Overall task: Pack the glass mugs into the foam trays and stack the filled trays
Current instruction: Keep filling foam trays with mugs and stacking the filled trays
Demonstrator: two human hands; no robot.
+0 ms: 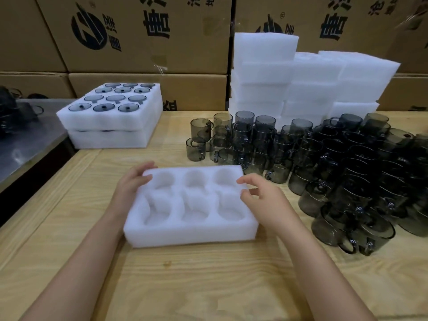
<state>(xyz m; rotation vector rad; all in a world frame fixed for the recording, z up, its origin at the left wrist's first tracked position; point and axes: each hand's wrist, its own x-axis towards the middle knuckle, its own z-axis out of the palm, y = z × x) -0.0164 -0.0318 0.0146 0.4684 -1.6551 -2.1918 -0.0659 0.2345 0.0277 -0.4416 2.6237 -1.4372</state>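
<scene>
A white foam tray [192, 235] with six empty round pockets lies on the wooden table [208, 286] in front of me. My left hand [129, 184] holds its far left corner, fingers curled over the top edge. My right hand [264, 200] hovers over the tray's right edge with fingers loosely bent, holding nothing. Many smoky grey glass mugs [347, 172] stand stacked in rows to the right of the tray. At the back left, two filled trays [111, 121] sit stacked, with mugs showing in the top one.
Tall piles of empty foam trays [301, 84] stand behind the mugs. Printed cardboard boxes [139, 42] form a wall at the back. A metal surface [27, 140] with dark mugs adjoins the table on the left.
</scene>
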